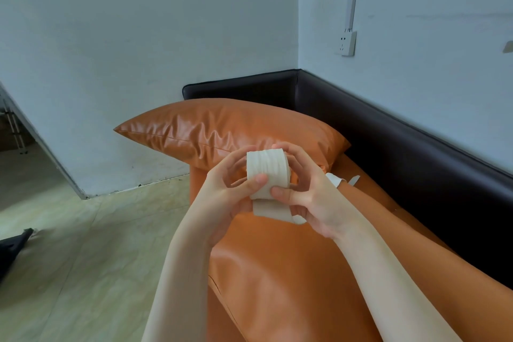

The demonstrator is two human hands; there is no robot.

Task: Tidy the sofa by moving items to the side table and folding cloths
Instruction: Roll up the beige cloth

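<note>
My left hand (222, 191) and right hand (308, 197) both gripped the white paper roll (268, 169). It hung above the orange sofa (277, 272), near 1 cushion (211, 130).

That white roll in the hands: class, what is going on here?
A person holds a roll of white cloth strip above an orange sofa seat. The left hand and right hand both pinch it, thumbs on the front. A loose tail hangs below. An orange cushion lies behind.
</note>
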